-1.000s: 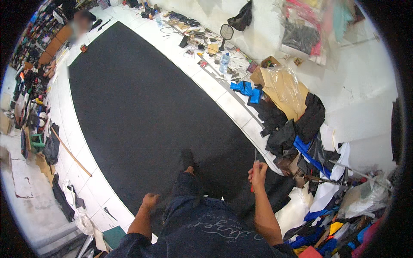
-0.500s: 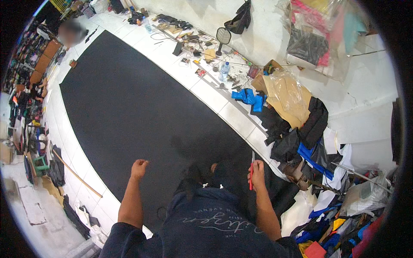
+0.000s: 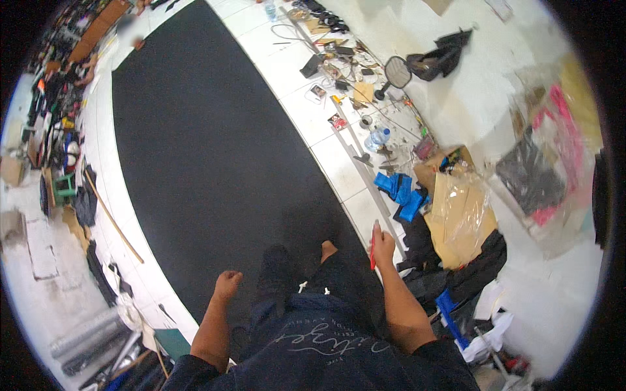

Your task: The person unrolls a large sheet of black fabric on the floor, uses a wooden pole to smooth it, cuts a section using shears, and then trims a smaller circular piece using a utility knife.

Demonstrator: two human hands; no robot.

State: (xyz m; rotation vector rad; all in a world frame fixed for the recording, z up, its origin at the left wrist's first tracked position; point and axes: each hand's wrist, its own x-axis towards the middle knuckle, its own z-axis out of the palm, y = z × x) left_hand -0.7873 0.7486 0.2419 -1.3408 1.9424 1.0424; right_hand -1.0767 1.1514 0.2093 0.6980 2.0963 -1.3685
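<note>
A long sheet of black cloth (image 3: 202, 130) is spread over the white tiled floor, and I am on it with one bare foot showing. In my right hand (image 3: 383, 249), near the cloth's right edge, is a slim red-handled tool (image 3: 373, 251) with a pale, blade-like tip pointing away from me. My fist is wrapped round its handle. My left hand (image 3: 228, 285) hovers over the left side of the cloth, fingers curled in, with nothing visible in them.
Right of the cloth are a metal rail (image 3: 362, 168), a water bottle (image 3: 377, 139), blue cloth pieces (image 3: 403, 193), brown paper (image 3: 456, 221) and black scraps. A wooden stick (image 3: 112, 216) and a green stool (image 3: 64, 187) are at the left. Another person (image 3: 127, 25) is far off.
My view has turned to the right, so the cloth looks more upright. My right hand still grips the red tool; my left hand's fingers have curled in more.
</note>
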